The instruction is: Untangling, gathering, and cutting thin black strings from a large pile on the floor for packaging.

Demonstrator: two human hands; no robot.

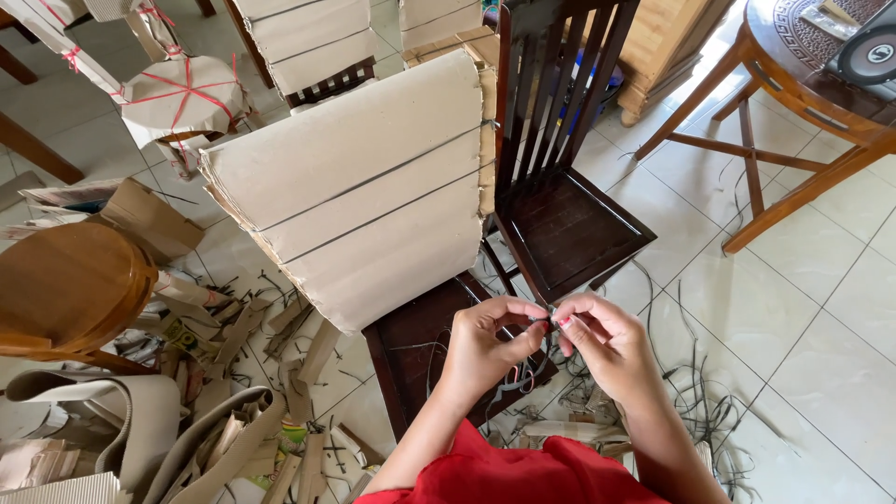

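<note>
My left hand point(485, 343) and my right hand point(602, 347) meet above the seat of a dark wooden chair point(420, 350). Both pinch a thin dark strap point(546, 322) between thumb and fingers, with more of the strap hanging below the hands. The chair's back is wrapped in brown cardboard point(364, 187), bound by thin dark straps. A second dark wooden chair point(569, 224), unwrapped, stands right behind it with its slatted back upright.
Cardboard scraps and rolls point(187, 420) litter the floor at left. Cut strap pieces point(709, 411) lie on the white tiles at right. A light wooden table point(803, 103) stands at upper right, a round wooden seat point(65, 289) at left, wrapped furniture point(182, 98) behind.
</note>
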